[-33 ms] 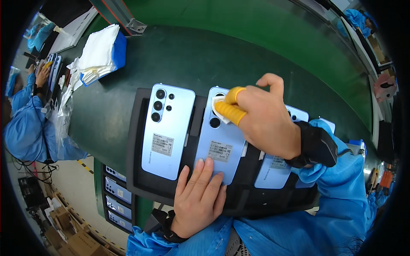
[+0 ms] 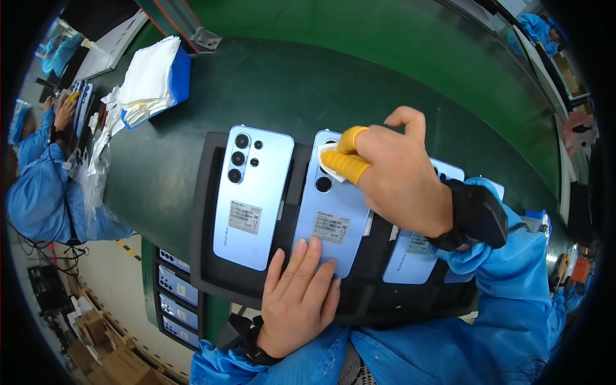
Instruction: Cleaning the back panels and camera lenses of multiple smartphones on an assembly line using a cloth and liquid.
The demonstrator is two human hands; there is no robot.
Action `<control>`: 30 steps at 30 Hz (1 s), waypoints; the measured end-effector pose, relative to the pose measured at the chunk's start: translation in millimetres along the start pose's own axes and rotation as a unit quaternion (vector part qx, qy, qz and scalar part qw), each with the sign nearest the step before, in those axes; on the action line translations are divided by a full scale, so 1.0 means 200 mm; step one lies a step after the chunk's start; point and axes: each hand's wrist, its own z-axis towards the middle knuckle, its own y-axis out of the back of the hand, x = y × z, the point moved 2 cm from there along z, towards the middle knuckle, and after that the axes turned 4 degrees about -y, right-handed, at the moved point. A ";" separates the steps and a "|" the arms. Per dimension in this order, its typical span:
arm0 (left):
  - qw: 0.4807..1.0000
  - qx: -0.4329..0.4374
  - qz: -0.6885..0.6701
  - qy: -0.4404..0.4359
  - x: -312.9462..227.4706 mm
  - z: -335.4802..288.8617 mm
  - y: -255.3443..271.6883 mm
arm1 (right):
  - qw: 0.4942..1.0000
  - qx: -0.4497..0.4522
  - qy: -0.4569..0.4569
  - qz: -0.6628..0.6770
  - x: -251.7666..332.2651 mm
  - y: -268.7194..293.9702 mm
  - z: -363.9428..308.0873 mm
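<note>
Glossy pale-blue phone backs (image 2: pixel 252 196) sit in a matt black tray (image 2: pixel 204 212) on smooth green belt (image 2: pixel 269 90).

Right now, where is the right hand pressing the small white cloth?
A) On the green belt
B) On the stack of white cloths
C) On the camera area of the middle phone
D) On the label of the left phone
C: the right hand pinches the white cloth with yellow-capped fingers at the top of the middle phone, beside its lenses.

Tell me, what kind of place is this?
Most likely a phone assembly line: light blue phones lie face down in a black tray on a green conveyor belt, and a nearby worker wears a blue smock.
</note>
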 end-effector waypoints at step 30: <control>1.000 0.003 0.013 0.022 0.00 0.00 0.00 | 0.997 -0.003 -0.028 -0.068 -0.08 0.03 0.00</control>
